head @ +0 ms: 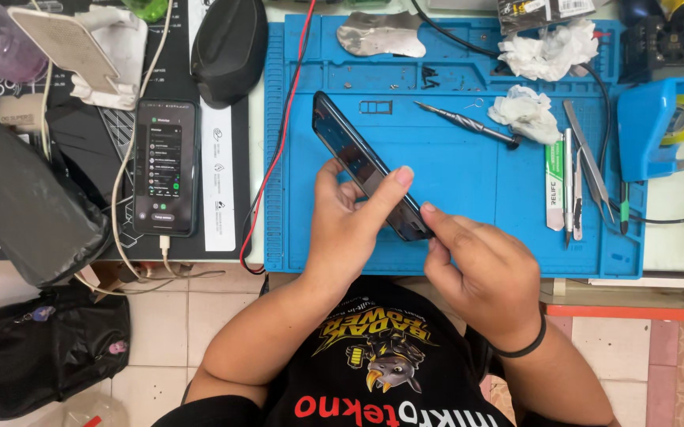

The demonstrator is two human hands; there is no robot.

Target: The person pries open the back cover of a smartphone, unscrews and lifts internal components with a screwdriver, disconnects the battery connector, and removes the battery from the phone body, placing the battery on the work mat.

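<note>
Both hands, left hand [350, 225] and right hand [480, 269], clamp a dark slab smartphone [361, 162] tilted above the blue rubber work mat [452, 174], whose middle lies bare.

Held above the mat [452, 170], 1 phone [365, 168] between left hand [347, 229] and right hand [484, 269]. Right of it: screwdriver [468, 125], tweezers [588, 158]. Left, off the mat, a 2nd phone [165, 168].

**Clutter lying around the blue mat**

A blue work mat [468, 174] is covering the counter, carrying a screwdriver [468, 124], crumpled tissues [525, 113] and tweezers [589, 158]. A lit phone [165, 168] is charging at left, beside a black pouch [229, 49]. A tape dispenser [662, 126] is sitting at right.
</note>
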